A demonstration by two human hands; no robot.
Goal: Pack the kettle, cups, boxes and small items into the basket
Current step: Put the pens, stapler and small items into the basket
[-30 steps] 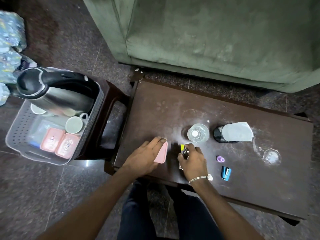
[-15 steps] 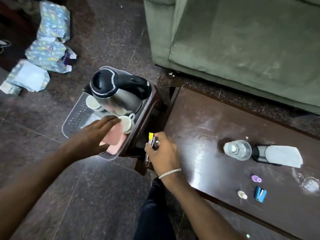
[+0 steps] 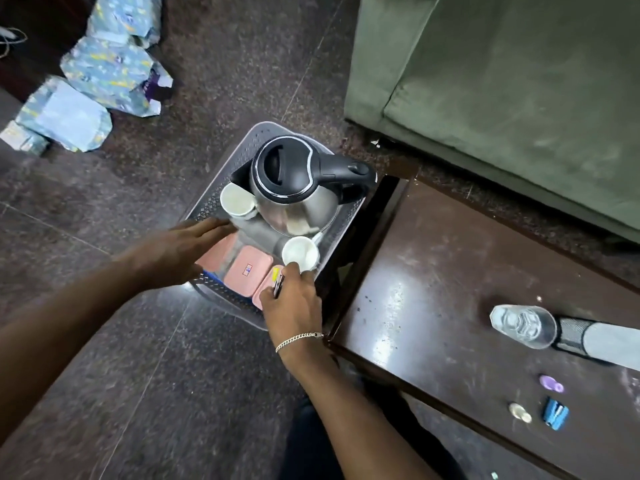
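Over the basket's (image 3: pixel 221 192) near corner, the right hand (image 3: pixel 294 303) pinches a yellow-tipped small item (image 3: pixel 277 280), pointing away from the wrist, above the pink boxes (image 3: pixel 247 271); the left hand (image 3: pixel 180 252) lies flat, fingers spread, on another box.

A green upholstered sofa (image 3: pixel 502 81) stands beyond the dark brown wooden surface (image 3: pixel 433 306). Crumpled blue patterned packets (image 3: pixel 100 67) lie on the dark speckled stone floor (image 3: pixel 138 393), well apart from the surface. A white cable (image 3: pixel 10 38) shows at the upper left edge.
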